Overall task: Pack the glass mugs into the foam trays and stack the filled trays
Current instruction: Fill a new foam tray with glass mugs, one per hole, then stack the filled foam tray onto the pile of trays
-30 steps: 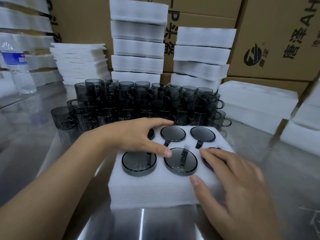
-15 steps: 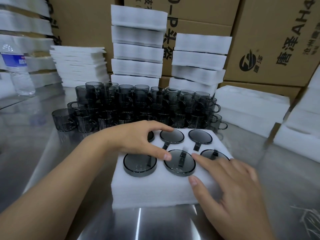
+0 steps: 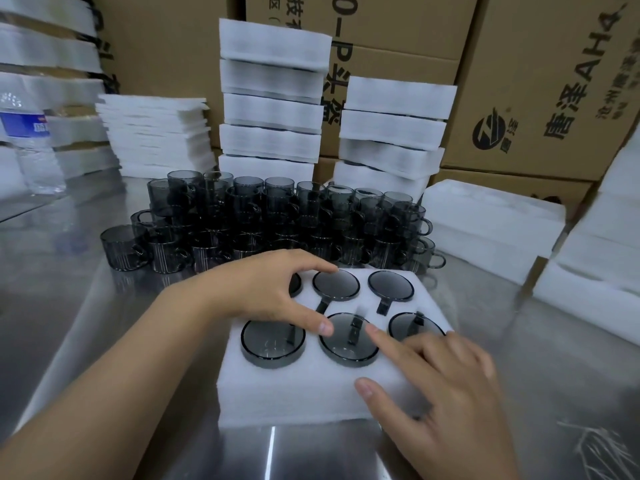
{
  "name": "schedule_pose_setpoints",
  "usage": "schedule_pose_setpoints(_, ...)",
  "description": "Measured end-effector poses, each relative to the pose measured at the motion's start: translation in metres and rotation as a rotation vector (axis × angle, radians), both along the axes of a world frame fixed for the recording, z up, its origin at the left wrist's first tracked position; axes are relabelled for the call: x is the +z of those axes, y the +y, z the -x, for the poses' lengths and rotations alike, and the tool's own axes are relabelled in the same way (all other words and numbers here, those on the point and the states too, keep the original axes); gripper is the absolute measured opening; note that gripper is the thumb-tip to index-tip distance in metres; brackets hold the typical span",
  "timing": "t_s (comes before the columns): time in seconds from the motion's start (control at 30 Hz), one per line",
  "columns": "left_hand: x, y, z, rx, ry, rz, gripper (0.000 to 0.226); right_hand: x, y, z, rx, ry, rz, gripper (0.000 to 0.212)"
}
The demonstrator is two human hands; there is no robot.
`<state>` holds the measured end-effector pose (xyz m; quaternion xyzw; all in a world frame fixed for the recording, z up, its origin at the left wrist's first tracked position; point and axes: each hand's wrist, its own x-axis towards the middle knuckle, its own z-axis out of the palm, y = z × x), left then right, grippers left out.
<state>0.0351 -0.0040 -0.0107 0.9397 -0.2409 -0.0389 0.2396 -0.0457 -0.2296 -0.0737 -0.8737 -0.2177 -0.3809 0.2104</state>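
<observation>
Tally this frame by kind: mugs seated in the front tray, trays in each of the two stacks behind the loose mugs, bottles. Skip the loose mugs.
Mugs in the front foam tray: 6, one mostly under the left hand
Trays in the tall stack: 5
Trays in the short stack: 4
Water bottle: 1
Total: 16

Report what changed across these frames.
The right hand slid left off the front-right mug; its index finger now touches the front-middle mug. Nothing was gripped or released. The left hand stayed resting on the foam tray, which did not move.
</observation>
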Motion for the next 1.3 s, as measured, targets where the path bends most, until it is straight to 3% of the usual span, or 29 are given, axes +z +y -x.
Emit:
schedule_pose_setpoints(0.07,0.007,-0.003,0.006,0.017,-0.065,-0.062,0.086,0.001,-0.004,0.000,0.019,0.006,0.052,0.051)
schedule_pose_setpoints(0.17,0.024,-0.003,0.031,0.038,-0.241,-0.106,0.049,0.003,-0.020,-0.002,0.079,0.002,0.171,0.059)
schedule_pose_setpoints(0.27,0.031,0.003,0.072,0.078,-0.379,-0.226,0.061,0.013,-0.042,-0.006,0.081,-0.019,0.275,0.058)
schedule_pose_setpoints(0.33,0.024,0.000,0.098,0.135,-0.296,-0.376,0.060,0.024,-0.049,-0.009,0.083,0.010,0.338,0.066)
schedule_pose_setpoints(0.43,0.006,-0.018,0.112,0.148,-0.171,-0.448,0.040,0.034,-0.049,-0.011,0.072,-0.018,0.406,0.065)
schedule_pose_setpoints(0.53,0.019,-0.019,0.112,0.060,-0.346,-0.461,0.042,0.043,-0.054,-0.005,0.090,0.006,0.397,0.047)
schedule_pose_setpoints(0.6,0.033,-0.009,0.111,0.094,-0.346,-0.471,0.055,0.060,-0.063,-0.003,0.109,-0.006,0.327,0.029)
schedule_pose_setpoints(0.67,0.059,-0.007,0.109,0.123,-0.327,-0.496,0.067,0.083,-0.075,-0.009,0.111,-0.069,0.233,0.026)
schedule_pose_setpoints(0.77,0.116,-0.016,0.065,0.080,-0.490,-0.268,0.052,0.138,-0.090,-0.039,0.070,-0.069,0.114,0.030)
schedule_pose_setpoints(0.83,0.148,-0.028,0.011,0.055,-0.656,-0.179,0.054,0.179,-0.092,-0.079,-0.015,-0.083,0.053,0.033)
schedule_pose_setpoints(1.0,0.223,-0.055,-0.157,0.201,-0.937,-0.498,0.056,0.262,-0.086,-0.226,-0.260,-0.093,-0.014,0.043)
schedule_pose_setpoints(1.13,0.254,-0.064,-0.255,0.287,-0.922,-0.523,0.040,0.299,-0.082,-0.326,-0.296,0.027,-0.023,0.046)
schedule_pose_setpoints(1.3,0.247,-0.074,-0.333,0.447,-0.879,-0.470,0.030,0.304,-0.071,-0.409,-0.274,0.091,-0.057,0.045)
